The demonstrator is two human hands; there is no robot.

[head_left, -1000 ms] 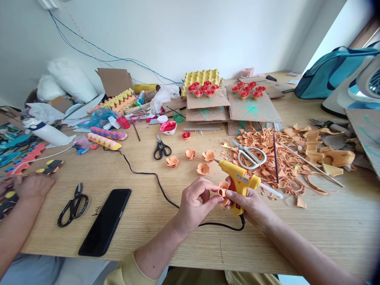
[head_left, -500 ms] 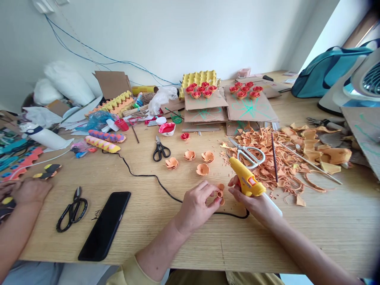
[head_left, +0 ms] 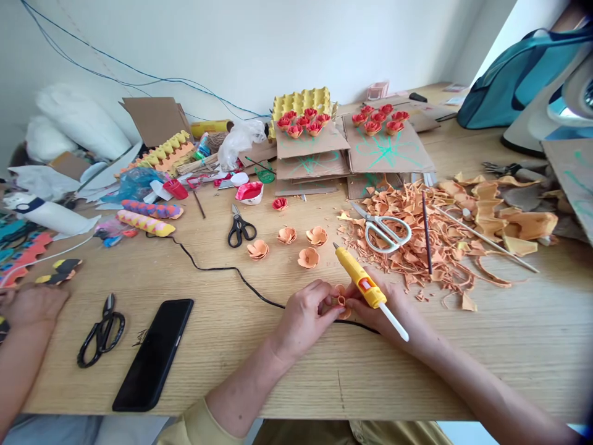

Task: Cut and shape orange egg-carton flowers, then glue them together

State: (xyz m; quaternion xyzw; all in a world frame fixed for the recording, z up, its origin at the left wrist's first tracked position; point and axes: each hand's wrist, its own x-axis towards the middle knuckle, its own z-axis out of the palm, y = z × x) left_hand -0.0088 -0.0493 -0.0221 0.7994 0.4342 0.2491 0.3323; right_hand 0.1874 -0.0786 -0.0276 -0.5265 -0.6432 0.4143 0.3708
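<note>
My left hand (head_left: pixel 304 316) pinches a small orange paper flower (head_left: pixel 341 302) just above the wooden table (head_left: pixel 287 371). My right hand (head_left: pixel 391 310) touches the same flower with its fingertips while it grips a yellow glue gun (head_left: pixel 359 278), whose nozzle points away to the upper left and whose white glue stick juts back to the right. The gun's black cord (head_left: pixel 222 271) trails left across the table. Several finished orange flowers (head_left: pixel 308 257) lie just beyond my hands.
Orange paper scraps (head_left: pixel 417 247) with white-handled scissors (head_left: pixel 386 230) lie at the right. Black scissors (head_left: pixel 239 228) sit beyond the cord; a phone (head_left: pixel 152 353) and more black scissors (head_left: pixel 100 330) are at the left. Another person's hand (head_left: pixel 32 304) rests far left. Red flowers on cardboard (head_left: pixel 310 145) stand behind.
The glue gun has turned over and dropped low toward the table, with its nozzle now pointing away. Both hands have come down and closed in on the flower.
</note>
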